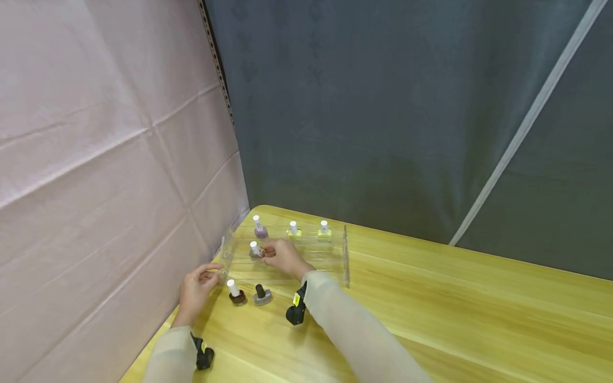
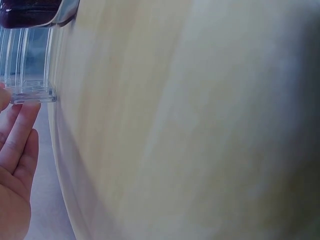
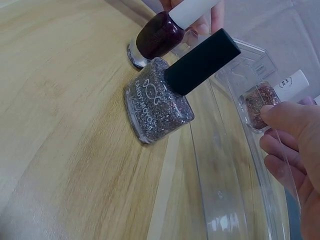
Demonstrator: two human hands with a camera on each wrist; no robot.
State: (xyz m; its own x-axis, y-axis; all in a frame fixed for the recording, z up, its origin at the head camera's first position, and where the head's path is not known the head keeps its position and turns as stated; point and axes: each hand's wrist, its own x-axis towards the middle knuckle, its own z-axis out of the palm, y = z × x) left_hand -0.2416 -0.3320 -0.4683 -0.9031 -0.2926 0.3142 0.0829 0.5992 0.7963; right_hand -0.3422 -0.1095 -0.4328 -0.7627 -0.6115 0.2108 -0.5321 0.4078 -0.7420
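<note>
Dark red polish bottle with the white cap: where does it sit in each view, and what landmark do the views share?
Head: the dark red bottle is low, left of centre, just left of the black-capped bottle.
Left wrist: top left corner, cut off by the frame, its cap out of view.
Right wrist: upper middle, beyond the black-capped bottle.
Shared landmark: the clear rack.

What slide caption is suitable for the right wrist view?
Right hand holding a white-capped glitter bottle at a clear rack, near a black-capped bottle and a dark-red bottle.
</note>
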